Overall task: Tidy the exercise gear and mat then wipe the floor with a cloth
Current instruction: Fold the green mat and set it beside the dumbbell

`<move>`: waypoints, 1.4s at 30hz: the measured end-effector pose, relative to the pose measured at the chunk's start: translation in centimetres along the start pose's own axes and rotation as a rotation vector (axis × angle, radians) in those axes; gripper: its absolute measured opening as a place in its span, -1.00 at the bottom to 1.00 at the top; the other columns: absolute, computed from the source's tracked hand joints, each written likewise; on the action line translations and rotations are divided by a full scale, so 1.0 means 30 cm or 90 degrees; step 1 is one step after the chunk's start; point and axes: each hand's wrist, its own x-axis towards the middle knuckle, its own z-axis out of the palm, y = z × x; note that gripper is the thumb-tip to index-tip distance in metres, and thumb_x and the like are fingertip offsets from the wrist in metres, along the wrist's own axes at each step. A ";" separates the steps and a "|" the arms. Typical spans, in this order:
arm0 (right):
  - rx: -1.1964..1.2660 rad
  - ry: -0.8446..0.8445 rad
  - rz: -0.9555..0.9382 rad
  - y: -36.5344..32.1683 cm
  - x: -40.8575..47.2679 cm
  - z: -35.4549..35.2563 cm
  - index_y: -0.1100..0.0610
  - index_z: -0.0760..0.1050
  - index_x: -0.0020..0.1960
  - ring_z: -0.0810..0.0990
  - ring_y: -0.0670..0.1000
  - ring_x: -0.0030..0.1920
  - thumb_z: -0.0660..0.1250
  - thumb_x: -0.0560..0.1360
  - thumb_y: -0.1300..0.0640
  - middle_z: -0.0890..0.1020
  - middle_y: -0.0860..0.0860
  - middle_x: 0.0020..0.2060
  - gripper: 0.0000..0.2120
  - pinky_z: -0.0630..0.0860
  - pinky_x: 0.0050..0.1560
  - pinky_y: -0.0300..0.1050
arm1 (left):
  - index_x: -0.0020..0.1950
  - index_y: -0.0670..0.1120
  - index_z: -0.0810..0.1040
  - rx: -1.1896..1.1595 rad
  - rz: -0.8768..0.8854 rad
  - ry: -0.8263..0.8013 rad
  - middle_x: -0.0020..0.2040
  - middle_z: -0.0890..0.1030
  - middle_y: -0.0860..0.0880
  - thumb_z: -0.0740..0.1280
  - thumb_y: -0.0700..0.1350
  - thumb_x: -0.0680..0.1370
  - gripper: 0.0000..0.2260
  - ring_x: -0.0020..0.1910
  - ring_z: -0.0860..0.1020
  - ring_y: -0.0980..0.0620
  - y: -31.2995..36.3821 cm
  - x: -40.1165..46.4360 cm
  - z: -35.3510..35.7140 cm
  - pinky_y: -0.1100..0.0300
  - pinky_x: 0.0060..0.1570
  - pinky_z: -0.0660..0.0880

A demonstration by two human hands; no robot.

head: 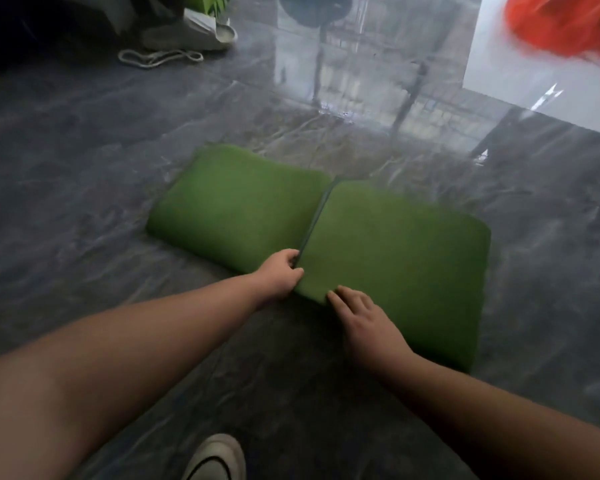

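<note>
**Folding the mat on a polished floor**

Glossy grey marbled floor (84,188), reflecting window light at the far side; a coiled rope (160,58) and a pale shoe (191,36) lie at the top left, an orange shape (561,22) at the top right, and the wearer's own shoe (215,457) at the bottom edge. The green mat (395,244) lies folded in the middle of the floor, two thick padded halves meeting along a dark crease. The left hand (279,275) pinches the near end of that crease, thumb and fingers curled onto the mat's edge. The right hand (361,317) rests just beside it, fingers fairly straight, their tips touching the near corner of the right half; it grips nothing. Judged by its rounded, bulging edges, the mat is soft, springy and light, liable to unfold if released and to slide on the slick floor. Best hold: along the crease or both stacked edges together, pressed flat
</note>
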 end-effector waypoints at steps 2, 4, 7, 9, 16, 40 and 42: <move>-0.038 -0.013 0.018 -0.014 0.020 0.030 -0.01 -0.10 0.62 -0.02 0.11 0.58 0.17 0.56 0.09 0.01 0.01 0.60 -0.28 -0.02 0.53 0.06 | 0.43 -0.25 0.41 -0.019 -0.035 -0.004 0.31 0.57 -0.16 0.32 -0.32 0.54 -0.56 0.26 0.56 -0.10 -0.048 0.021 -0.002 -0.03 0.37 0.43; -0.037 -0.026 0.049 -0.029 0.040 0.052 -0.05 -0.08 0.61 -0.06 0.12 0.59 0.16 0.56 0.06 0.01 0.00 0.60 -0.30 -0.04 0.53 0.12 | 0.41 -0.23 0.45 -0.025 -0.058 -0.010 0.27 0.60 -0.16 0.33 -0.31 0.49 -0.53 0.22 0.58 -0.09 -0.092 0.057 0.003 -0.02 0.33 0.47; -0.044 -0.022 0.079 -0.050 0.079 0.053 -0.05 0.02 0.56 0.02 0.17 0.55 0.20 0.54 0.00 0.03 0.03 0.58 -0.35 0.09 0.46 0.21 | 0.40 -0.18 0.46 0.013 -0.057 0.001 0.26 0.61 -0.13 0.35 -0.13 0.38 -0.43 0.22 0.59 -0.08 -0.116 0.070 0.010 -0.02 0.31 0.48; -0.058 -0.021 0.093 -0.061 0.111 0.042 -0.04 0.04 0.53 0.09 0.19 0.51 0.22 0.53 -0.06 0.06 0.05 0.57 -0.35 0.17 0.39 0.27 | 0.40 -0.18 0.45 0.049 -0.055 0.017 0.27 0.60 -0.13 0.38 -0.15 0.47 -0.51 0.23 0.57 -0.08 -0.081 0.017 0.003 0.01 0.32 0.47; -0.138 -0.055 0.099 -0.063 0.213 0.035 -0.03 -0.17 0.59 0.00 0.21 0.54 0.23 0.57 -0.07 0.04 0.08 0.55 -0.23 0.03 0.42 0.42 | 0.41 -0.17 0.43 0.154 -0.063 0.004 0.22 0.60 -0.15 0.35 -0.25 0.54 -0.57 0.19 0.58 -0.09 -0.073 -0.040 -0.023 0.18 0.21 0.46; -0.206 -0.094 0.083 -0.089 0.260 0.057 0.09 -0.22 0.59 -0.03 0.39 0.52 0.19 0.61 0.13 -0.02 0.15 0.55 -0.27 0.15 0.36 0.54 | 0.46 -0.06 0.38 0.341 -0.036 -0.004 0.44 0.41 -0.13 0.23 -0.20 0.54 -0.53 0.39 0.42 -0.08 -0.114 -0.117 -0.123 0.15 0.36 0.33; -0.199 -0.096 0.080 -0.085 0.256 0.053 0.08 -0.23 0.59 -0.04 0.38 0.53 0.18 0.61 0.13 -0.05 0.14 0.57 -0.27 0.15 0.36 0.53 | 0.48 -0.05 0.36 0.347 -0.033 -0.013 0.45 0.40 -0.14 0.22 -0.20 0.54 -0.51 0.40 0.41 -0.09 -0.112 -0.126 -0.123 0.14 0.38 0.33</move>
